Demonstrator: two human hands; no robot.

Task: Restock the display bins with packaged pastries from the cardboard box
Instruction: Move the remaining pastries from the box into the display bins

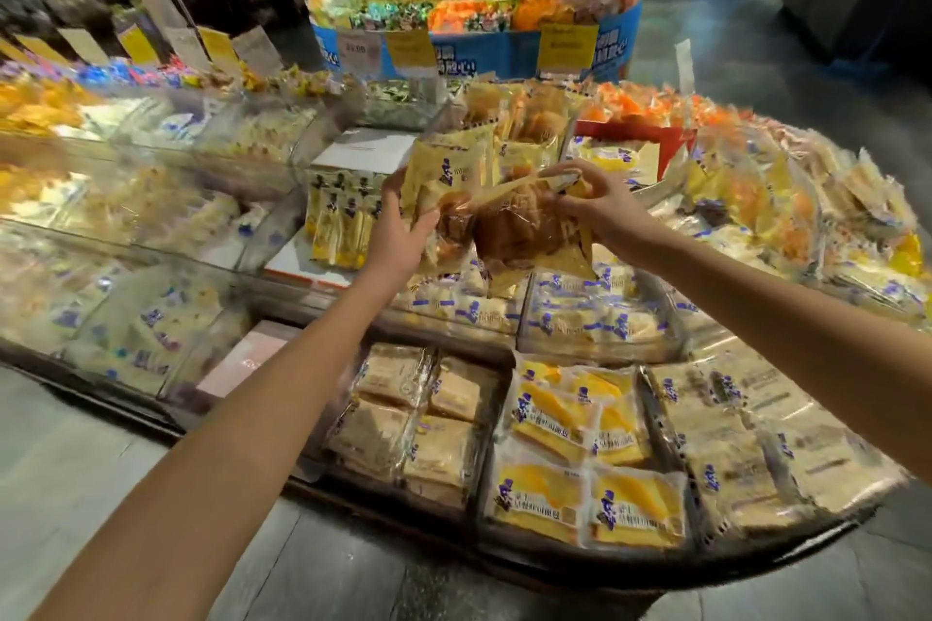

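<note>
My left hand [401, 222] grips a yellow-and-clear pastry packet [444, 172] by its left side, held upright above the display bins [504, 358]. My right hand [595, 202] pinches the top edge of a second packet with a brown pastry [524, 227] that hangs beside the first one. Both packets hover over a middle bin of white-and-blue packets [504, 308]. A cardboard box [353, 151] with upright yellow packets [338, 222] stands just left of my left hand.
Clear-walled bins of wrapped pastries fill the curved display; yellow packets [580, 459] and beige ones [418, 424] lie nearest me. A red-edged box [635, 131] sits behind my hands. A blue stand of bright sweets [469, 40] rises at the back. Grey floor [75, 469] lies at lower left.
</note>
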